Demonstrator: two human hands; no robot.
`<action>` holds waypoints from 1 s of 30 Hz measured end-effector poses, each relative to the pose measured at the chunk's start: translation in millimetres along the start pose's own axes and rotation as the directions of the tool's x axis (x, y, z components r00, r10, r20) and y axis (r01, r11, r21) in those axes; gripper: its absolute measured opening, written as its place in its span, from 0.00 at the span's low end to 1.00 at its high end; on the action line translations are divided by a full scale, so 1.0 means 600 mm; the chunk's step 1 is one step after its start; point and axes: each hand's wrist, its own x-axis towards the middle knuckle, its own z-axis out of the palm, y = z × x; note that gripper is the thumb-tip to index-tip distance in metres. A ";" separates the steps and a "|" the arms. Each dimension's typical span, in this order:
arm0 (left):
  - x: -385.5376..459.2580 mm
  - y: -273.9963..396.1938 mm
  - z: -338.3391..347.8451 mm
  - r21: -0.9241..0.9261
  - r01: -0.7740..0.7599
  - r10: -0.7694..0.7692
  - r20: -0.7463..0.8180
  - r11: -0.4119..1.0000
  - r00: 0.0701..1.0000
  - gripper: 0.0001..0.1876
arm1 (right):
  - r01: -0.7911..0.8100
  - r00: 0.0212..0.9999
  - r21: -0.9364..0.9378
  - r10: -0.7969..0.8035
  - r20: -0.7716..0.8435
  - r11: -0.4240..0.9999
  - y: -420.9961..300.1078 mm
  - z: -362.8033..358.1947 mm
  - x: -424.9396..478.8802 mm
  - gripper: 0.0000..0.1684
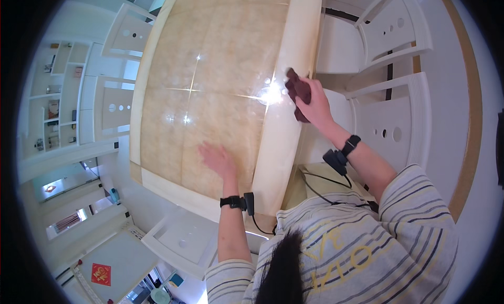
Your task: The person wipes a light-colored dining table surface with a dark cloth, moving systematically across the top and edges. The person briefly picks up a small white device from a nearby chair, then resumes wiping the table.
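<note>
My right hand [317, 103] grips a crumpled dark brown cloth [298, 92] at the right border of the dining table [220, 44]. Part of the cloth sticks out past my fingers, and the rest is hidden under my palm. Further down the table, my left hand [217, 159] is over the tan tiled surface with its fingers apart and holds nothing. Whether its palm touches the surface cannot be made out. The tabletop is glossy, with a cream border and bright light reflections. Each wrist wears a black strap with a small cabled box.
White chairs [388, 123] stand along the right side, and more chairs [118, 107] line the left side. Another white chair [181, 241] is at the near end. Cables [327, 186] run from the wrist boxes to my body. White shelves [63, 95] hold small items at far left.
</note>
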 end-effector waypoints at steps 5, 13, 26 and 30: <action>0.121 0.154 0.009 -0.346 -0.199 0.218 0.017 0.917 0.976 0.31 | 0.340 0.896 -0.275 -0.221 0.385 0.899 -0.022 0.063 0.030 0.44; 0.158 0.220 0.029 -0.086 -0.130 0.147 0.243 0.988 0.959 0.34 | 0.629 0.777 -0.382 -0.535 0.331 0.677 0.015 0.077 0.080 0.29; 0.112 0.242 0.001 -0.002 -0.198 0.197 0.076 0.980 0.977 0.36 | 0.198 0.935 -0.534 -0.322 -0.149 0.822 0.013 0.046 0.358 0.22; 0.109 0.246 -0.004 -0.015 -0.175 0.175 0.086 0.984 0.981 0.36 | 0.554 0.832 -0.275 -0.511 0.218 0.786 -0.059 0.163 0.301 0.16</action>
